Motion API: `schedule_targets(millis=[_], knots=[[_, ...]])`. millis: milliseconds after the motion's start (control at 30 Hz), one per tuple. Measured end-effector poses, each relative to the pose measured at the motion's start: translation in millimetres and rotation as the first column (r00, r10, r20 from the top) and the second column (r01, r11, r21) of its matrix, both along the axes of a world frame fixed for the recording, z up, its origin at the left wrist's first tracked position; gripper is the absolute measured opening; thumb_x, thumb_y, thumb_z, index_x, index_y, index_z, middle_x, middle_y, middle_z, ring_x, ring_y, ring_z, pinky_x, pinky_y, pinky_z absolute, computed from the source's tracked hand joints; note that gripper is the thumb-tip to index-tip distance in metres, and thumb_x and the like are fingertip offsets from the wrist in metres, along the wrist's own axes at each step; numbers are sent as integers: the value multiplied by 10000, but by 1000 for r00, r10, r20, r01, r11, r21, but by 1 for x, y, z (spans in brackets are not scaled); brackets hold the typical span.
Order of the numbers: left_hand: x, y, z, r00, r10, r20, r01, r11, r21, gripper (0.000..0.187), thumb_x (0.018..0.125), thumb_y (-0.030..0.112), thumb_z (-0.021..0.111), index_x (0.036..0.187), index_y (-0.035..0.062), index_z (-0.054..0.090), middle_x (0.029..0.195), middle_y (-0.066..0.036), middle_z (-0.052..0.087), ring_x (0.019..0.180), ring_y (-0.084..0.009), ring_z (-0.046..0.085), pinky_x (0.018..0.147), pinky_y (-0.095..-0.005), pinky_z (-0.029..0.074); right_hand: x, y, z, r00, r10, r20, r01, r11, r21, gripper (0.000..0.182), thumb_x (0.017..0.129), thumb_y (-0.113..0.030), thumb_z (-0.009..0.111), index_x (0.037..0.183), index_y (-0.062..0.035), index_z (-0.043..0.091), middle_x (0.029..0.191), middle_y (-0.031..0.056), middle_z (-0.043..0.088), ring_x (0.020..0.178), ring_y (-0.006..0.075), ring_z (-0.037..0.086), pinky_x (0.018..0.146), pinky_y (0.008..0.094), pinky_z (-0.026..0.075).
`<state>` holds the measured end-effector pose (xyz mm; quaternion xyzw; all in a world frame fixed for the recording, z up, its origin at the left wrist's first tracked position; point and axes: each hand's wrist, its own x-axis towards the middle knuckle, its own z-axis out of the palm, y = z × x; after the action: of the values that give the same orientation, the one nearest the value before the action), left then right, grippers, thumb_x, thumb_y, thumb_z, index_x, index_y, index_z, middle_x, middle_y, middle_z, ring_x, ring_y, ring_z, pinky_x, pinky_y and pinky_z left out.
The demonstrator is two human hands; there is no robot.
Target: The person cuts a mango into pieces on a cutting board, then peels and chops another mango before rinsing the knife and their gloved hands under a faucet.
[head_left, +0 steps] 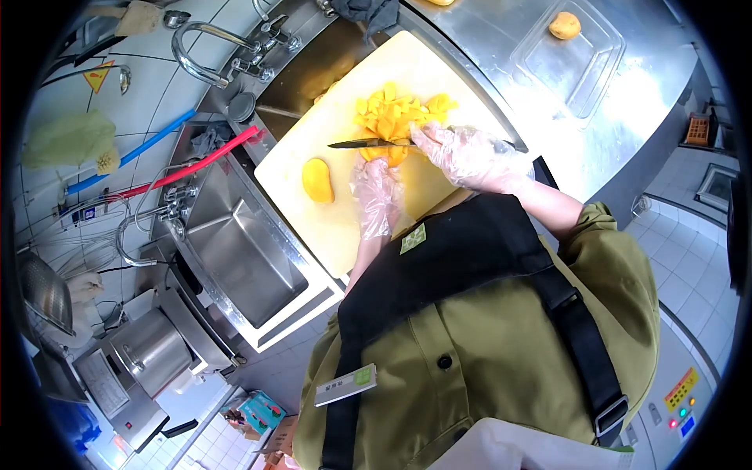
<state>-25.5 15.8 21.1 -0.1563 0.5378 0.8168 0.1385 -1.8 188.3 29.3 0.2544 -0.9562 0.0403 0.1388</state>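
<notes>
A pale cutting board (294, 223) lies over the sink, with a pile of cut orange-yellow pieces (388, 110) on its upper part. My right hand (474, 157), in a clear plastic glove, is closed on a knife (360, 144) whose dark blade points left across the pile's near edge. Just below the blade, my gloved left hand (377, 192) has its fingers closed on a yellow piece (384, 153). The fingertips are partly hidden. Left of that hand, a larger yellow piece (318, 181) rests on the board.
At the upper right, a clear tray (599, 74) holds a yellowish round item (565, 26) on the steel counter (646, 78). Faucets (196, 63) and a second sink basin (251, 251) are on the left. A grey cloth (372, 12) hangs at the top edge.
</notes>
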Motion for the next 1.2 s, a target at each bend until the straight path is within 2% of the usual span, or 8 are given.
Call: schedule_targets(millis=[100,300,400,667,800,1000,1133,1200], knots=[[10,-6,-6,960,-211,-183,104,879,-465,291,837,94,431,1120,31,455,882,-32,543,700,-95,494,607,-211,408,3,-4,-3,996,22,-92,-19,999,42,456,783,-99,417,1231,-18,405,1056,147,559,751,256,608,616,332,492],[21,-4,-17,998,19,-66,-29,987,-156,265,846,146,423,1091,57,473,837,-26,534,645,-76,442,577,-200,379,5,-21,-18,927,-94,364,140,985,-104,460,816,-89,364,1273,-41,351,1225,180,456,1003,318,533,873,366,414],[21,-19,-34,990,-122,-66,78,881,-467,301,837,158,427,1115,46,462,866,-38,536,672,-100,468,600,-216,396,2,-25,-25,876,-67,477,171,969,-178,473,823,-79,337,1295,-56,318,1294,171,387,1086,324,477,940,360,362],[18,-24,-49,997,-26,-67,2,943,-333,314,793,113,430,1080,-5,475,912,-111,565,816,-203,550,704,-299,443,3,-41,-28,773,-141,618,307,936,-170,450,855,-112,319,1303,-76,319,1315,155,364,1152,294,418,971,345,324],[20,-24,-37,930,-353,-99,50,388,-920,299,769,87,457,1048,-16,494,903,-152,578,821,-234,567,707,-311,446,0,-46,-29,734,-164,660,387,898,-208,424,862,-119,323,1283,-72,352,1292,166,386,1135,294,432,959,348,336],[19,-32,-61,955,-201,-217,25,786,-618,317,769,65,461,1075,-17,480,972,-167,575,875,-247,567,728,-325,452,-1,-46,-25,806,-194,559,430,841,-328,341,845,-141,443,1172,-46,473,1145,171,512,1034,301,504,888,353,395],[18,-19,-28,972,183,145,-229,871,435,409,785,76,492,1171,-24,402,1110,-131,510,999,-269,513,868,-341,424,-15,-42,-4,290,387,875,912,165,-376,179,827,-122,528,962,-24,595,941,188,585,922,301,550,791,310,437],[19,-28,-37,955,196,220,-284,811,511,435,758,-2,447,1187,-35,385,1104,-137,512,958,-274,527,810,-351,457,-11,-46,-17,600,138,788,660,472,-585,215,830,-133,524,1009,-27,577,983,190,572,943,299,544,804,317,435]])
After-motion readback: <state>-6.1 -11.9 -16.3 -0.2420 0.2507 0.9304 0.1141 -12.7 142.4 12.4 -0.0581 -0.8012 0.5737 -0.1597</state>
